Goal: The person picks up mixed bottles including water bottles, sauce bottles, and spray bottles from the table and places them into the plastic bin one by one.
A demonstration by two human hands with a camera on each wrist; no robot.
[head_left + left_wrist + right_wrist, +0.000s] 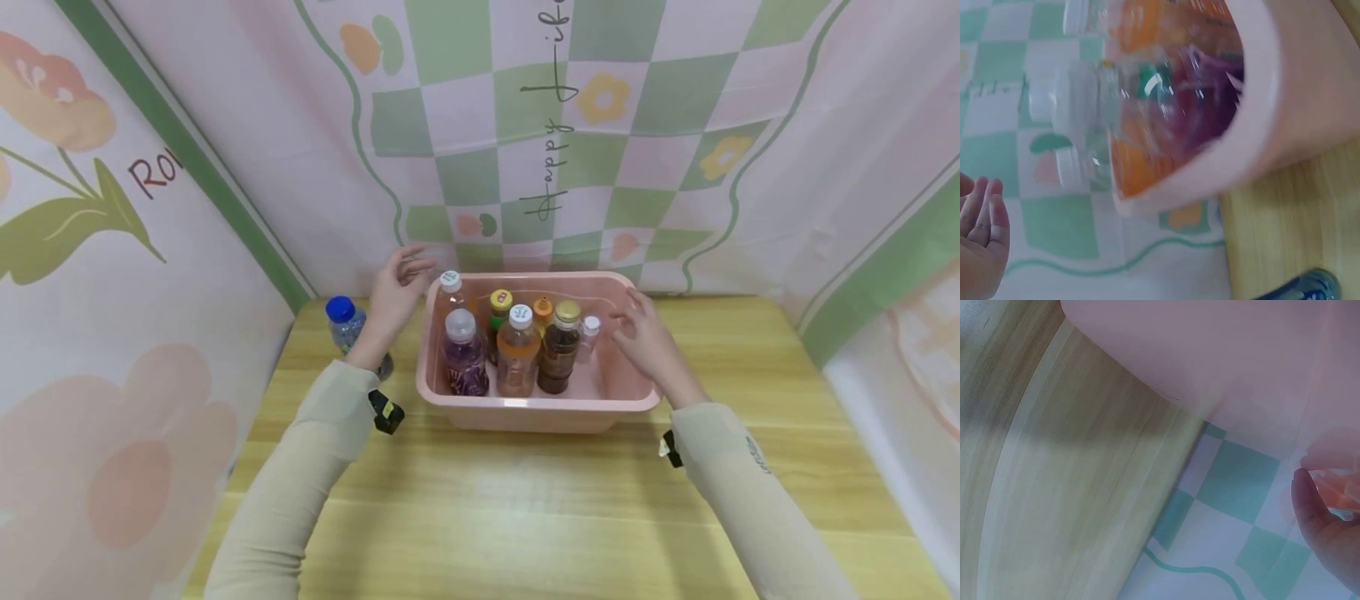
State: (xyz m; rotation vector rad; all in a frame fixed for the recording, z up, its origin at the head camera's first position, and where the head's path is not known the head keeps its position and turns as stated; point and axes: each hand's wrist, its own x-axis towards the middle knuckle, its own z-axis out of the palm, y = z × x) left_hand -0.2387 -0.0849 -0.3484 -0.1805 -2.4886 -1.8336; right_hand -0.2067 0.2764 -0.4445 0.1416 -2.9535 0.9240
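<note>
A pink plastic basin [540, 406] on the table holds several bottles standing upright. Among them are a purple drink bottle [466, 354], an orange drink bottle [517, 358], a dark brown bottle with a gold cap [559, 350], and a small pink bottle with a white cap [589, 337]. My left hand [397, 296] hovers by the basin's left rim, fingers loosely bent and holding nothing; the left wrist view shows it apart from the bottles. Over the right rim is my right hand [648, 342], fingers relaxed, with no bottle in it; whether it touches the rim is unclear.
A blue-capped bottle [343, 321] stands outside the basin on the left, partly behind the left forearm. The wooden table [517, 508] reaches back to a printed curtain [468, 125]. Another printed cloth [112, 333] hangs along the left side.
</note>
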